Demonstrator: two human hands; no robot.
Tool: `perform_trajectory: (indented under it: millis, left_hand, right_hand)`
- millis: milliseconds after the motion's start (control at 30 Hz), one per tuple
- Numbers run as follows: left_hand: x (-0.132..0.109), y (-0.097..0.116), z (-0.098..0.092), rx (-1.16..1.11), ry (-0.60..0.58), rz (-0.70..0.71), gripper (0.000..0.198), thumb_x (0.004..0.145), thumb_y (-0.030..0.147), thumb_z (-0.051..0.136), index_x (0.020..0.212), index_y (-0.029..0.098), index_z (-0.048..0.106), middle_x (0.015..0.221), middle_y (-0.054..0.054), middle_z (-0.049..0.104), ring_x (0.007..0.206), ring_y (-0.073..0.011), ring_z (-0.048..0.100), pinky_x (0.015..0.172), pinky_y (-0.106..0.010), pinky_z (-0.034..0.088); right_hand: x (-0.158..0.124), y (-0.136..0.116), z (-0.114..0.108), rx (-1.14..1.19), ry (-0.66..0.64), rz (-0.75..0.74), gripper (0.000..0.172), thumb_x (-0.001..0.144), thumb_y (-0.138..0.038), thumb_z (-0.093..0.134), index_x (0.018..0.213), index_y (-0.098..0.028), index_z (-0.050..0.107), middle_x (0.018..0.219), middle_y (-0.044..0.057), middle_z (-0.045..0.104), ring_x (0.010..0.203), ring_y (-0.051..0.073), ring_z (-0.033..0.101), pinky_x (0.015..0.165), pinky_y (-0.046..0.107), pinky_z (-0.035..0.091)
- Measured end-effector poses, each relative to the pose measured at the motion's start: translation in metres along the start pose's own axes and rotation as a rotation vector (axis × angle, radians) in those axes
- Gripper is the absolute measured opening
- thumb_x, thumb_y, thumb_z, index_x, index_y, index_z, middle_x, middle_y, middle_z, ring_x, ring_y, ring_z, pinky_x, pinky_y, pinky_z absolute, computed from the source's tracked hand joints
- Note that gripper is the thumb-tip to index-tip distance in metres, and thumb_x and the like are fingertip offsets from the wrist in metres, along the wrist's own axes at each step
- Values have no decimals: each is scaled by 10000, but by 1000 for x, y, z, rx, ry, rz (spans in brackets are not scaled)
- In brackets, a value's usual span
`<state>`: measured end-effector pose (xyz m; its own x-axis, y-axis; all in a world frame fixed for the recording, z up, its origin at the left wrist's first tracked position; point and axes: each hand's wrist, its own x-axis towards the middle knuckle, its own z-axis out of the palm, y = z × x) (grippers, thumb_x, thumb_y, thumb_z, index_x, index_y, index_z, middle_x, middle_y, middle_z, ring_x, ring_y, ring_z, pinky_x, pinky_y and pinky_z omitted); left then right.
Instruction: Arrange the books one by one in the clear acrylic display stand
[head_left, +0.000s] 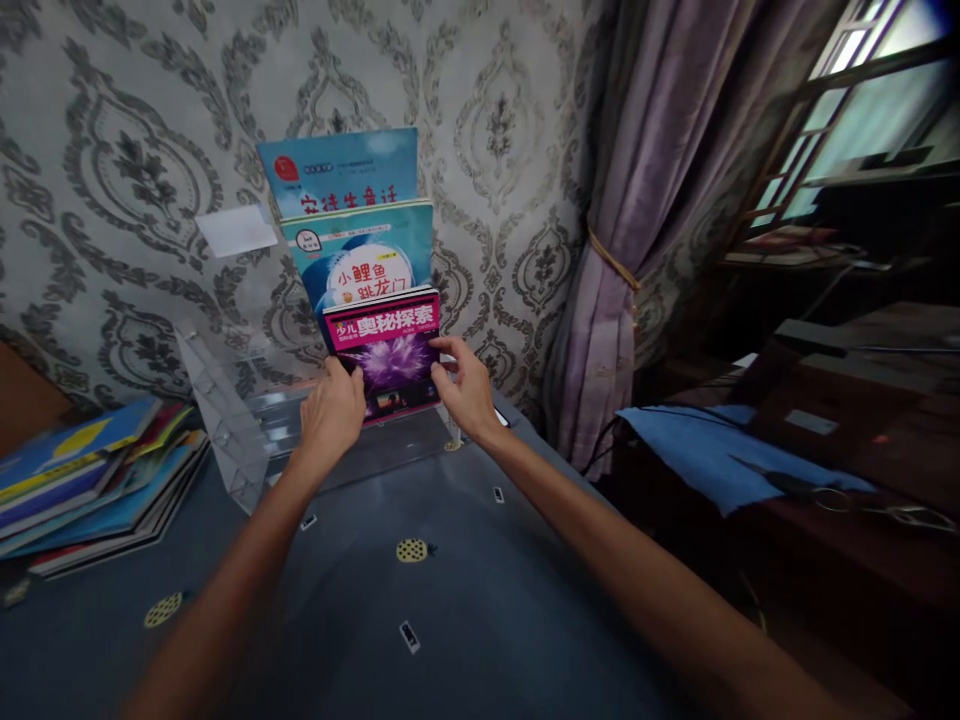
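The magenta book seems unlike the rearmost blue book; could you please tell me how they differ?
The magenta book, at the front, shows most of its cover; the rearmost blue book shows only its upper part. The magenta book's main title is white, the blue book's red. Both covers face the camera.

Your front book (394, 358): magenta band above purple burst
Your middle book (360, 258): teal-blue, white oval, red lettering
Your rear book (345, 168): blue, red lettering
Your tablecloth (480, 600): grey-blue, yellow pineapple print
Wallpaper (502, 120) facing you: grey damask
Curtain (660, 150): purple
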<state>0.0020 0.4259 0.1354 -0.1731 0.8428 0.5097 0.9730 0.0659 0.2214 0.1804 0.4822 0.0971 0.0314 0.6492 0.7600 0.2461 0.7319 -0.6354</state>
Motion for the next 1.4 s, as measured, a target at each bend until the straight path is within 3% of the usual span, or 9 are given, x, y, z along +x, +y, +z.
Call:
perform_trajectory:
  millis: [300,467,833,1067,1400]
  left_hand:
    - [8,-2,6,-62,5,49,403,999,319,268,1194,62,510,966,-257,696,841,-339,697,699,-427,493]
    - [10,-1,4,-40,-10,58,382,999,317,280,1195,83,510,851,-221,699,770,-332,691,662,-428,493]
    - [7,9,-1,106,-18,32,376,1013,295,318,1250,31,441,889,-261,721,811,-347,724,677,-415,520]
    - [10,9,-10,166,-46,65,352,992,305,328,1199,61,475,888,-257,731,825,-362,728,706,-427,530]
    - [9,7,-11,187,-67,57,364,1004,305,333,1219,55,488,894,-264,724,831,-370,726,713,-446,524]
  right_hand:
    - [2,11,0,58,-4,17,346,829,-156,470,1152,-190,588,1181,128,675,1100,254,639,941,478,548]
    - [1,14,-1,31,-11,3,364,838,-159,467,1181,-194,585,1231,136,662,1133,257,626,962,483,534]
    - [-1,14,-3,-235,-35,-130,397,823,-151,490,1199,-221,594,1315,124,644,1203,319,560,1033,579,444]
    - [0,18,-3,-280,-79,-139,466,804,-109,503,1233,-265,594,1426,77,585,1144,346,543,1014,647,427]
    - [-2,19,-2,-273,-70,-143,419,814,-116,508,1187,-269,622,1422,68,586,1113,340,547,996,649,440]
